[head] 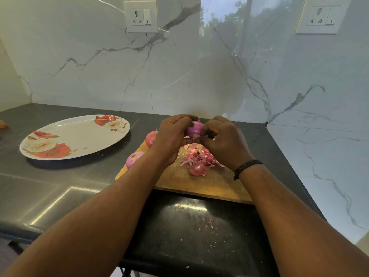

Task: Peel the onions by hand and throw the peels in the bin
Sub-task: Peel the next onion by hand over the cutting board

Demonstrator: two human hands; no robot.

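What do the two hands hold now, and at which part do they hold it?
Both hold one onion above the board. The left hand grips its left side; the right hand pinches at its lower right, apparently at the peel.

1. No words, brand names, labels or numbers can be read anywhere in the view.
2. The flowered plate [74, 136], well to the left of the left hand [171, 136], carries only a rose pattern and no lettering.
3. The two wall sockets, one [140, 16] above and behind the left hand and one [321, 17] up and to the right of the right hand [223, 139], show bare pin holes and switches without legible markings.
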